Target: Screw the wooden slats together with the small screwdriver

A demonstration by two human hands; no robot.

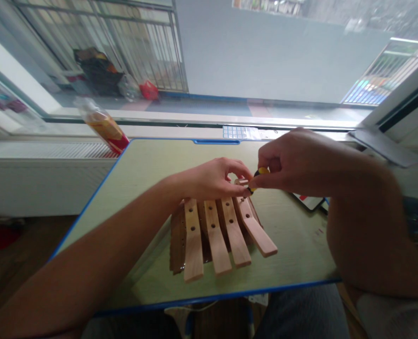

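- Our left hand (214,179) rests on the far end of the slat rack (216,235), mid table (141,169). Fingers are curled narrow, pinching its rightmost slat's top.
- Right hand (293,162) is closed round a small yellow-black tool (260,173), tip right at the left fingertips.
- 4 slats, long axis running toward us, fanned out. Work spot is at their far end, w/ both hands meeting there.

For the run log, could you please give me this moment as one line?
left hand: holds top of wooden slats | right hand: holds yellow tool there | slats: fanned on table
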